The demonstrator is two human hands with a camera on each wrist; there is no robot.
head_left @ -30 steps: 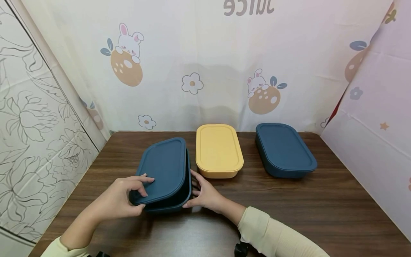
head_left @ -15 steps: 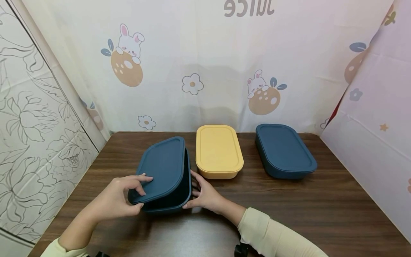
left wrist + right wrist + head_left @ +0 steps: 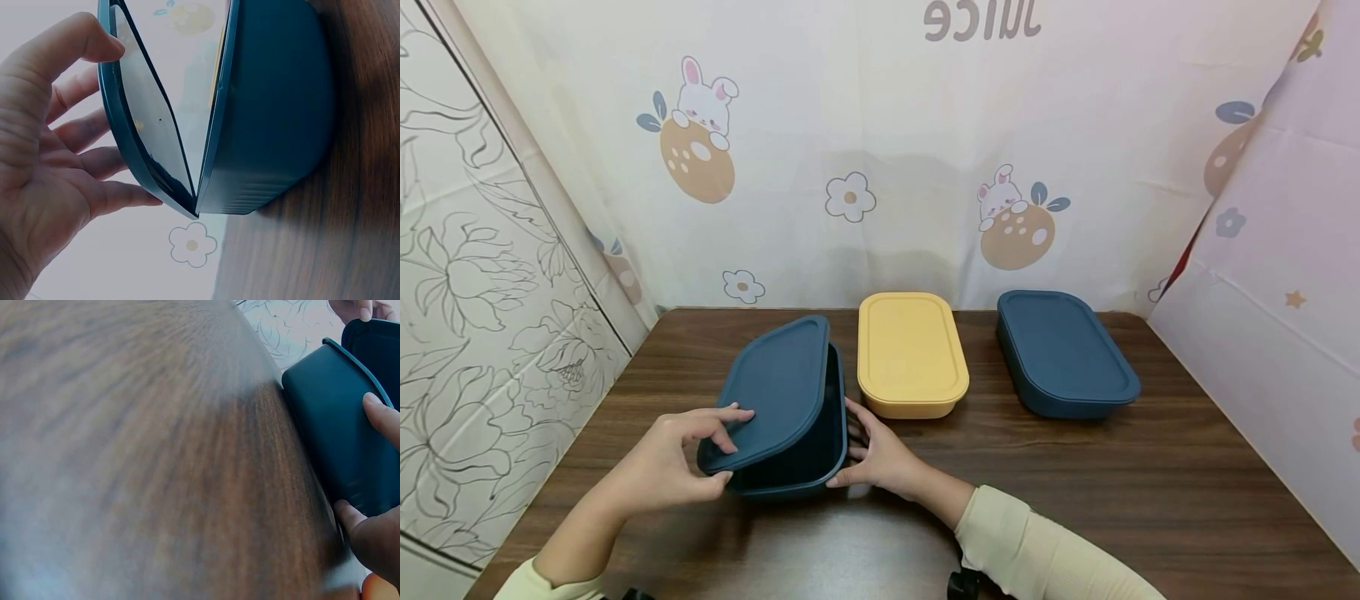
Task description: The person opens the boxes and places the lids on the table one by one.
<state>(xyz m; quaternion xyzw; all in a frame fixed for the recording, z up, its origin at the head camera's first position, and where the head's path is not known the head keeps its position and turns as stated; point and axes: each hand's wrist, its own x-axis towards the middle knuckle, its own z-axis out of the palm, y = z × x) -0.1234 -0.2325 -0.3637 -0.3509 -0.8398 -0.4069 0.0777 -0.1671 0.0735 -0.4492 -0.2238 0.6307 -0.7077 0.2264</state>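
Observation:
A dark blue box (image 3: 823, 433) stands on the brown table (image 3: 1075, 492) at the near left. Its dark blue lid (image 3: 775, 387) is tilted up, with the far edge still by the box rim and the near edge raised. My left hand (image 3: 673, 458) pinches the lid's near left corner between thumb and fingers. In the left wrist view the lid (image 3: 134, 144) stands apart from the box (image 3: 275, 106) in a wedge, my left hand (image 3: 44, 162) curled round its edge. My right hand (image 3: 880, 454) holds the box's near right corner, with fingertips (image 3: 378, 415) on the box wall (image 3: 340, 434).
A shut yellow box (image 3: 912, 352) lies just behind my right hand. A second shut dark blue box (image 3: 1063, 350) sits at the back right. Patterned cloth walls close in the table at the back, left and right.
My left hand has raised the lid's near edge a little higher, so the gap over the box has widened. My right hand has stayed on the box.

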